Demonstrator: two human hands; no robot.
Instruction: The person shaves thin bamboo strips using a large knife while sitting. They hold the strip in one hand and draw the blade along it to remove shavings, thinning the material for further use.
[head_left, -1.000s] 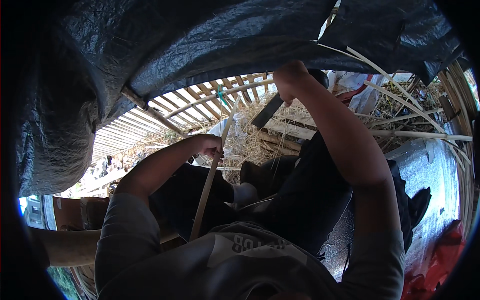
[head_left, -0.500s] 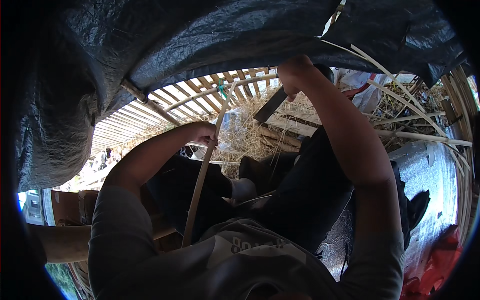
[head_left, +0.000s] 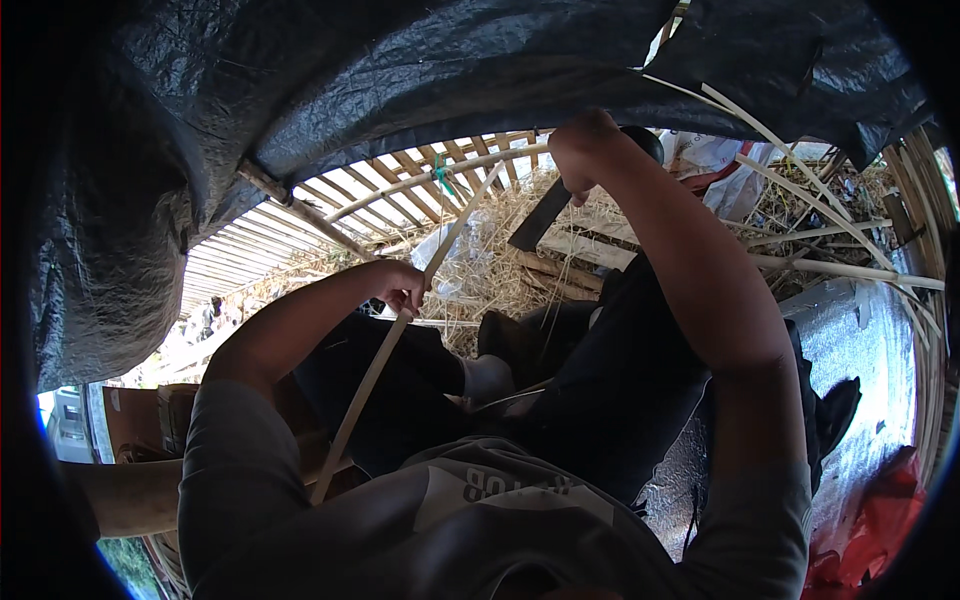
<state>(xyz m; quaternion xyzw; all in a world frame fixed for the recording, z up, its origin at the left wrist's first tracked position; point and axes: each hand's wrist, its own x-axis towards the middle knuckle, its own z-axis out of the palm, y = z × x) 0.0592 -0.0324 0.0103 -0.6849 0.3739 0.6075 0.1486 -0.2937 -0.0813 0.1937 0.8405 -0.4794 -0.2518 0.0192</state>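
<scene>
Bamboo strip (head_left: 370,385), long, pale and thin, is lying slantwise across the front of the person, and the left hand (head_left: 402,290) is pinching it between thumb and bent fingers, somewhat above its middle. The upper end of the strip is pointing away toward the slatted fence (head_left: 400,195), while the lower end is reaching down to the grey shirt (head_left: 240,445), near the left sleeve. The right hand (head_left: 582,165) is closing in a fist around the grip of a broad knife (head_left: 540,218), but the fingers are mostly hiding the grip itself. The dark blade is coming out below this hand and slanting down to the left, near the strip but apart from it. Under the blade, dry straw (head_left: 495,250) is covering the ground. The bent legs in dark trousers (head_left: 640,365) are spreading below both hands, and the strip is passing over the left thigh. Overhead a black plastic sheet (head_left: 420,95) is hanging. On the right, several loose pale strips (head_left: 815,195) are crossing each other, and lower down a silvery sheet (head_left: 860,370) is shining above a red plastic sheet (head_left: 880,525). On the left, a thick pole (head_left: 135,495) is running beneath a brown cardboard box (head_left: 135,415).
</scene>
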